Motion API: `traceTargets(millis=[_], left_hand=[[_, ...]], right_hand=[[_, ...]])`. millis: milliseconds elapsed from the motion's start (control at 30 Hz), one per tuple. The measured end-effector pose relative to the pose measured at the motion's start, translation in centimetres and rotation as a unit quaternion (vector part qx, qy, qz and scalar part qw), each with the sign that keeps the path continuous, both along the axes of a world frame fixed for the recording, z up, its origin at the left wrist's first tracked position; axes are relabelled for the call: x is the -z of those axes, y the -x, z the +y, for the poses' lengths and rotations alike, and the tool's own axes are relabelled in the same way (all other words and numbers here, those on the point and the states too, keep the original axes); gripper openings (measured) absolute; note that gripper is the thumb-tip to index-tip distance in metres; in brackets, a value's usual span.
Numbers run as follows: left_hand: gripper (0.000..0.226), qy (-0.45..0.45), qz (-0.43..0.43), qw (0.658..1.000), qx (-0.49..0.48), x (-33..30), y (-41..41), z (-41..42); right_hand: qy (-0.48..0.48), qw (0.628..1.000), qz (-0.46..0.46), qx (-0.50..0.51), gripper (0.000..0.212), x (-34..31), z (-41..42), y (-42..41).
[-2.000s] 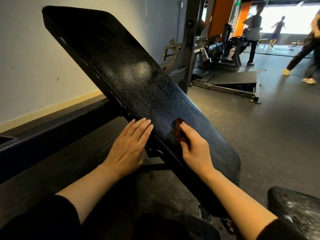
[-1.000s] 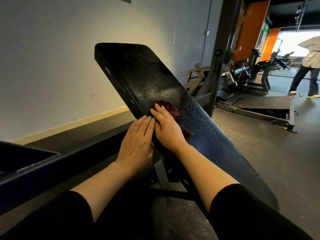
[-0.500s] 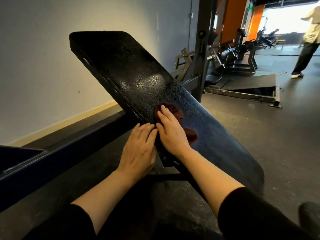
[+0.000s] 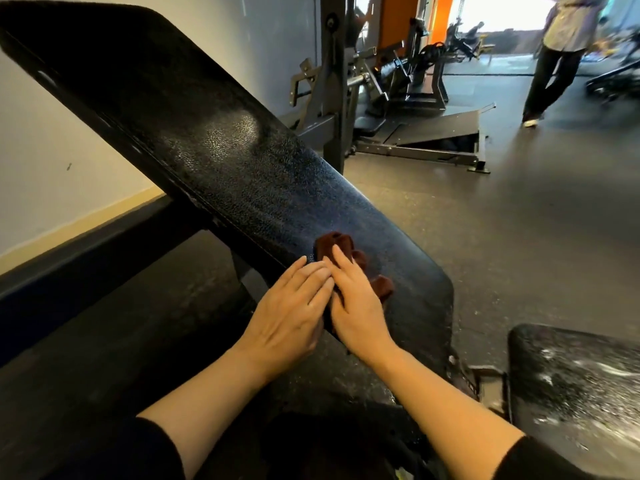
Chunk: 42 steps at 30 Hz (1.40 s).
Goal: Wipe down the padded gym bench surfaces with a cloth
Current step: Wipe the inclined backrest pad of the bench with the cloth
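Right hand (image 4: pixel 358 308) lies flat with its fingers straight and together, pressing a dark red-brown cloth (image 4: pixel 337 245) onto the lower part of the inclined black backrest pad (image 4: pixel 221 161). Folds of the cloth show past the fingertips and on the far side of the hand, near the pad's lower end. Left hand (image 4: pixel 289 315) rests just beside it, touching it along the fingers; its own fingers are straight and close together, laid over the pad's near edge and holding nothing. Both forearms are bare, with black sleeves (image 4: pixel 152 448) pushed up near the elbows.

Around the hands, the pad slopes up and away to the left, its pebbled black surface catching a pale sheen about halfway up. Under it, dark frame parts (image 4: pixel 239 268) of the bench are visible against a speckled dark floor (image 4: pixel 485 244). At the lower right sits a second black pad (image 4: pixel 575 382), the seat, marked with whitish streaks and specks.

Behind the backrest a pale wall (image 4: pixel 52 168) meets a cream skirting strip and a dark beam (image 4: pixel 86 258) running along it. Farther off stand a dark steel upright (image 4: pixel 334 81), other gym machines (image 4: pixel 415 81) and an orange pillar (image 4: pixel 394 19). At the far right, 1 person (image 4: pixel 554 57) in a light top and dark trousers stands near a bright opening.
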<state>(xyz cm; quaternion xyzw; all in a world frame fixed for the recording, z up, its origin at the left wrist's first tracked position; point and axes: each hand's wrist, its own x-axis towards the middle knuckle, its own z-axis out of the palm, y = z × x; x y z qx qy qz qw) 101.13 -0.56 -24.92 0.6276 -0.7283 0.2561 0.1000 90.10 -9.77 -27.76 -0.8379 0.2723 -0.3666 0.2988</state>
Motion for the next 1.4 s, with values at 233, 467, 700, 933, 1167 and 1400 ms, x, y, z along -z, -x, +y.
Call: traceTargets(millis=[233, 467, 700, 933, 1167, 1400], left_hand=[[0.043, 0.007, -0.019, 1.0, 0.001, 1.3, -0.4, -0.3], [0.045, 0.054, 0.018, 0.995, -0.086, -0.8, -4.1, 0.6], [0.049, 0.046, 0.004, 0.985, -0.168, -3.1, -7.5, 2.7], [0.057, 0.021, -0.009, 0.978, -0.208, -4.6, -8.9, 3.4], [0.061, 0.02, 0.006, 0.976, -0.215, -5.0, -9.6, 3.7], [0.053, 0.021, 0.007, 0.985, -0.172, -4.0, -8.4, 3.0]], right_hand=[[-0.083, 0.985, 0.034, 0.147, 0.043, 1.6, -6.4, 3.8], [0.024, 1.0, 0.019, 0.008, 0.044, -0.6, -1.6, -0.9], [-0.033, 0.994, 0.007, 0.101, 0.044, -4.0, -2.0, -6.7], [0.049, 0.999, 0.017, -0.006, 0.043, -7.0, -3.2, -10.0], [0.124, 0.985, 0.024, -0.115, 0.044, -8.8, -0.1, -13.2], [-0.004, 0.996, 0.039, 0.084, 0.043, -6.3, -5.5, -9.7]])
